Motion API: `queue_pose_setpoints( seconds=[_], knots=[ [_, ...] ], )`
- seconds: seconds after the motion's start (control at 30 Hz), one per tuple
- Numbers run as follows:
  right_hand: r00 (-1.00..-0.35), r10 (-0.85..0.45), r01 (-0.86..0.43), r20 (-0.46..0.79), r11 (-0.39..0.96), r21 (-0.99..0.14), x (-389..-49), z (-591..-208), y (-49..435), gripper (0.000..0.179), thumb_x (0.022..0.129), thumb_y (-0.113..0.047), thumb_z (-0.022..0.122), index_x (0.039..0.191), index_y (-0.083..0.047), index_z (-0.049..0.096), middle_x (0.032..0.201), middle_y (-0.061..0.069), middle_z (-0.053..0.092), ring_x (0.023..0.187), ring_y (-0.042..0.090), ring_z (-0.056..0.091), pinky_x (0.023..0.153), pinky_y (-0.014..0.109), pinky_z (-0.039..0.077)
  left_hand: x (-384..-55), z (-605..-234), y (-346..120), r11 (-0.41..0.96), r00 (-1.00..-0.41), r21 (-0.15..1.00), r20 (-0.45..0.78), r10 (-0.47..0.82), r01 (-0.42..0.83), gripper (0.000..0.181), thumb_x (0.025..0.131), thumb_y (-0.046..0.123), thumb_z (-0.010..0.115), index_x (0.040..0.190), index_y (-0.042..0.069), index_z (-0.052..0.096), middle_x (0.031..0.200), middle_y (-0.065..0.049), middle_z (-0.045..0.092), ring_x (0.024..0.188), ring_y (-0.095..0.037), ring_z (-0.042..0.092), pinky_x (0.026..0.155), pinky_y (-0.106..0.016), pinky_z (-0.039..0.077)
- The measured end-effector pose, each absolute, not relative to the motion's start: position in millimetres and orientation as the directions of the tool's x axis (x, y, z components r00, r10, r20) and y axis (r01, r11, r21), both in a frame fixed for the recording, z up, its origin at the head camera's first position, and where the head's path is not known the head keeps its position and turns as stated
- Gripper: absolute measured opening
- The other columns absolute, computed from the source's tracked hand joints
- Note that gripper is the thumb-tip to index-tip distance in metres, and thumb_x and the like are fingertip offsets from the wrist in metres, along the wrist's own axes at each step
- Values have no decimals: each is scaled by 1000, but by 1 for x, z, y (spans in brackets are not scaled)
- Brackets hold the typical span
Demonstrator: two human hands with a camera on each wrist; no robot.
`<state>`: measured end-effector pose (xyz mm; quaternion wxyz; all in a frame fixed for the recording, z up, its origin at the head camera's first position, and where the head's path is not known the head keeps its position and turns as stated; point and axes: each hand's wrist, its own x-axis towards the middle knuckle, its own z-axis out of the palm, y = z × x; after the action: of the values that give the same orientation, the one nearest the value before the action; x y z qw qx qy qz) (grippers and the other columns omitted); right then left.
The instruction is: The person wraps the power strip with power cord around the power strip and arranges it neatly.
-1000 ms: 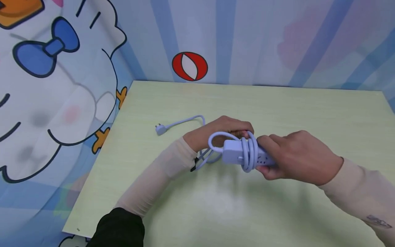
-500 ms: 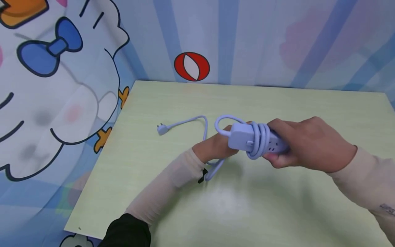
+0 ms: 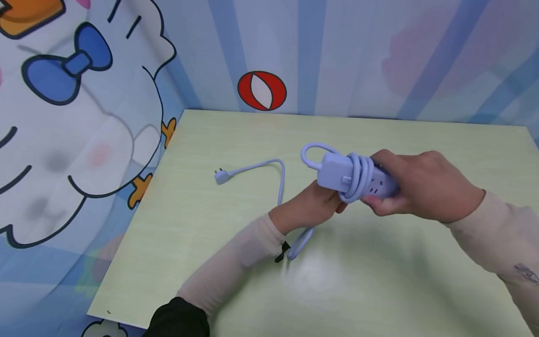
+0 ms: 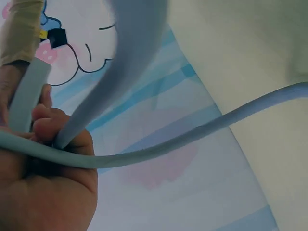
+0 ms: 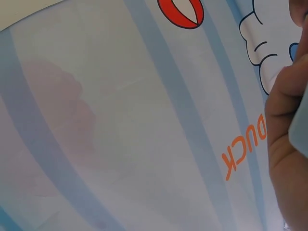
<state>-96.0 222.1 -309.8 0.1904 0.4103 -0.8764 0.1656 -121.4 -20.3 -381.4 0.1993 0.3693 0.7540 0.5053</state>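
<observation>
A pale lavender power strip [image 3: 337, 172] is held above the table, several turns of its cord [image 3: 357, 178] wrapped round its body. My right hand [image 3: 425, 187] grips its socket end, thumb on one side and fingers on the other. Below the strip's other end is my left hand [image 3: 309, 208], partly hidden by it. In the left wrist view, that hand [image 4: 57, 183] has its fingers curled round the cord [image 4: 159, 149]. A loop of cord hangs beneath the left wrist. The plug [image 3: 222, 176] lies on the table, prongs pointing away, at the end of a loose cord length.
The pale wooden table [image 3: 236, 135] meets a blue striped wall [image 3: 345, 56] at the back. On the left stands a cartoon-printed panel [image 3: 105, 154]. A black strap [image 3: 282, 252] shows at the left wrist.
Both hands shift right; the right one raises the power strip and tilts it. My left hand drops from behind the strip to below it, and the hanging cord loop moves toward the front.
</observation>
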Motion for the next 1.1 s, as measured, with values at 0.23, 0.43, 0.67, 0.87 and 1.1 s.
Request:
queue_pose_setpoints(
  seconds=[0.23,0.43,0.67,0.87,1.1],
  knots=[
    [-653,-615,-742,442,635,-213,-101,-311,221,59,96,-59,78,112,-3,67,76,0,73,58,8,55,52,37,49,-104,-372,-12,303,-666,888,6,745,347,28,124,13,36,102,7,52,79,0,53,64,-7,42,67,-19,37],
    [-631,-605,-758,486,612,-224,-104,-318,218,56,98,-57,74,111,-3,66,75,1,72,57,12,56,52,40,50,-94,-365,-13,349,-671,869,-27,741,350,28,123,14,39,99,8,52,78,1,48,63,-8,41,67,-20,36],
    [-615,-571,-767,543,594,-243,-107,-328,216,57,99,-56,70,111,-1,65,76,7,73,55,16,58,52,44,51,-90,-364,-17,335,-683,888,-34,730,315,13,122,15,47,123,3,54,90,-3,56,74,-11,49,73,-20,41],
    [-629,-509,-738,587,628,-246,-110,-338,210,88,107,-82,38,107,2,64,75,15,71,54,19,59,51,49,51,-92,-364,-19,222,-660,930,29,751,294,54,120,13,50,166,2,24,121,-16,62,96,-15,56,86,-20,47],
    [-657,-457,-696,600,674,-248,-106,-346,200,91,107,-84,35,113,2,64,81,20,76,57,27,66,51,52,53,-95,-363,-28,146,-688,963,51,724,225,68,118,13,53,176,5,19,147,-20,53,111,-19,54,94,-23,48]
  ],
)
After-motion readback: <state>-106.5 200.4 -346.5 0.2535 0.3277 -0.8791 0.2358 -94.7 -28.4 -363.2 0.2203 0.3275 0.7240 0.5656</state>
